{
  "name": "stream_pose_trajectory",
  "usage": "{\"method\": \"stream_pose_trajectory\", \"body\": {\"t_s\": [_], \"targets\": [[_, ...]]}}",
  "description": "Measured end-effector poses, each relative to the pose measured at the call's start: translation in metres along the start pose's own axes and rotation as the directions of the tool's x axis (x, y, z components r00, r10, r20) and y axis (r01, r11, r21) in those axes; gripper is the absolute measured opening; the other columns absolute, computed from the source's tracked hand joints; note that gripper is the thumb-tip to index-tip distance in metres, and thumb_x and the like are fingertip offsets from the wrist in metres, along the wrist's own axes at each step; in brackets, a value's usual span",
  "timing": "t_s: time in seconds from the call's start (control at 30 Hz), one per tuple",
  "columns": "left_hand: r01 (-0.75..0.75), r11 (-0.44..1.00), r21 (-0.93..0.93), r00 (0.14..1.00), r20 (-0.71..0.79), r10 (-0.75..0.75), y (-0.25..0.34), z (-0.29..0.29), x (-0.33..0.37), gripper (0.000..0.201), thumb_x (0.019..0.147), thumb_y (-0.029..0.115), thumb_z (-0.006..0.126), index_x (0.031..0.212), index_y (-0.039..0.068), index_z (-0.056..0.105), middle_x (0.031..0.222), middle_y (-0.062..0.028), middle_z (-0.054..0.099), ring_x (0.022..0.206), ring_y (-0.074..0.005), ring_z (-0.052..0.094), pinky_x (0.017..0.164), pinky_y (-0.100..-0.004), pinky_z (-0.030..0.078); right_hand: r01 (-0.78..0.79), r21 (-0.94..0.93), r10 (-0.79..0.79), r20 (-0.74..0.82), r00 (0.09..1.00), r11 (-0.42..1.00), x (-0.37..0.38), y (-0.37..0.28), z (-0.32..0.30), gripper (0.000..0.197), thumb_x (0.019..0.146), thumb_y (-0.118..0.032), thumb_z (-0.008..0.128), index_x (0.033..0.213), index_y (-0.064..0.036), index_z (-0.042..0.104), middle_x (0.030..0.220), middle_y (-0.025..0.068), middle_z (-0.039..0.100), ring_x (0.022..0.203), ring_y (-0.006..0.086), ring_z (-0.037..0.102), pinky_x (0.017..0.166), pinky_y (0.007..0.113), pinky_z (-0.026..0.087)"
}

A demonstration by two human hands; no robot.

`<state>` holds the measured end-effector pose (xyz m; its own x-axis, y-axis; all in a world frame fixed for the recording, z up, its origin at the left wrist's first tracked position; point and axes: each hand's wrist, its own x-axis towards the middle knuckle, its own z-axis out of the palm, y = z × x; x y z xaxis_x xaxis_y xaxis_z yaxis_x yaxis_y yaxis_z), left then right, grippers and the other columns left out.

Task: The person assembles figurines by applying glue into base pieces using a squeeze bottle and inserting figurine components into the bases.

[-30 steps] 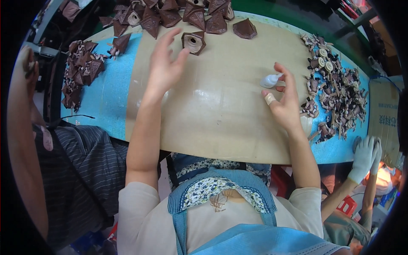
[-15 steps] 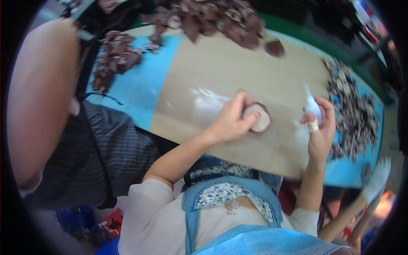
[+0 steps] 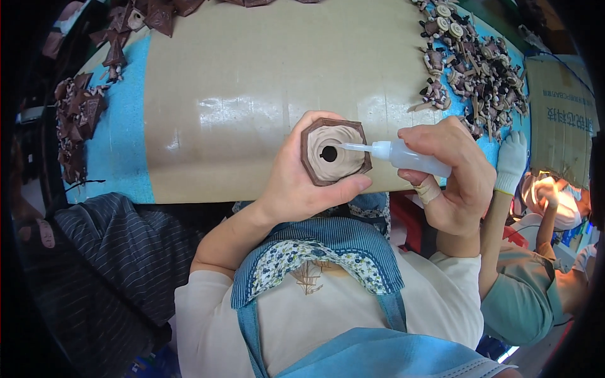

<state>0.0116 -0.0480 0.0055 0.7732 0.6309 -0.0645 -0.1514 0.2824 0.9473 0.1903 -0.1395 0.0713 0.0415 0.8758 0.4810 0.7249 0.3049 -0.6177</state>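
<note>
At the far left we see a heap of dark brown pieces lying on the blue mat, beside the tan board that covers the middle of the bench. Our left hand comes up from below with the wrist bent, its fingers and thumb clamped around a brown octagonal piece held just above the board's near edge, its ridged, pale hollow with a round hole facing us. Our right hand is closed around a small translucent squeeze bottle, lying level, with its nozzle tip touching the hollow near the hole. Farther right, small brown and cream parts are scattered, and a flat cardboard box with blue print sits at the edge, above a co-worker's white-gloved hand.
</note>
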Motion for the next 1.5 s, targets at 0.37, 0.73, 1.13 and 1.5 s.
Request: {"method": "stream_pose_trajectory", "body": {"t_s": [0.37,0.73,1.13,1.5], "targets": [[0.023,1.000,0.011,1.000,0.005,-0.023,0.002,0.003,-0.001,0.060,0.067,0.009,0.081,0.114,0.002,0.044,0.102,-0.0056,0.058,0.096,-0.0120,0.056,0.084,-0.0270,0.046,0.101,-0.059,-0.099,0.040,0.994,0.993,0.000,-0.002,-0.001,0.025,0.067,-0.005,0.069,0.091,0.0013,0.064,0.083,0.0151,0.066,0.063,0.0253,0.060,0.056,0.033,0.038],[0.044,0.999,0.017,0.999,-0.007,-0.044,0.003,0.001,-0.002,0.058,0.067,0.009,0.081,0.112,0.002,0.045,0.100,-0.0053,0.058,0.094,-0.0113,0.056,0.083,-0.0266,0.046,0.114,-0.086,-0.110,0.053,0.993,0.990,0.002,-0.002,-0.001,0.024,0.065,-0.004,0.070,0.087,0.0012,0.064,0.080,0.0160,0.066,0.061,0.0261,0.059,0.056,0.033,0.038],[-0.159,0.610,0.777,0.977,0.037,0.208,0.032,-0.020,0.000,0.068,0.069,0.016,0.078,0.123,-0.003,0.041,0.110,-0.0191,0.056,0.100,-0.0300,0.058,0.084,-0.0339,0.048,-0.344,0.672,0.433,0.038,0.900,0.656,0.007,0.088,0.054,0.034,0.082,-0.001,0.063,0.113,0.0045,0.052,0.106,0.0103,0.060,0.100,0.0182,0.060,0.086,0.031,0.049],[-0.356,0.671,0.650,0.817,-0.133,0.562,0.005,-0.024,0.001,0.072,0.072,-0.006,0.070,0.131,-0.003,0.030,0.126,-0.0209,0.042,0.115,-0.0285,0.050,0.094,-0.0349,0.044,-0.291,-0.223,0.241,-0.226,0.944,0.930,0.009,0.098,0.034,0.044,0.068,0.004,0.058,0.111,-0.0047,0.058,0.110,0.0136,0.058,0.100,0.0300,0.053,0.090,0.038,0.044]]}}
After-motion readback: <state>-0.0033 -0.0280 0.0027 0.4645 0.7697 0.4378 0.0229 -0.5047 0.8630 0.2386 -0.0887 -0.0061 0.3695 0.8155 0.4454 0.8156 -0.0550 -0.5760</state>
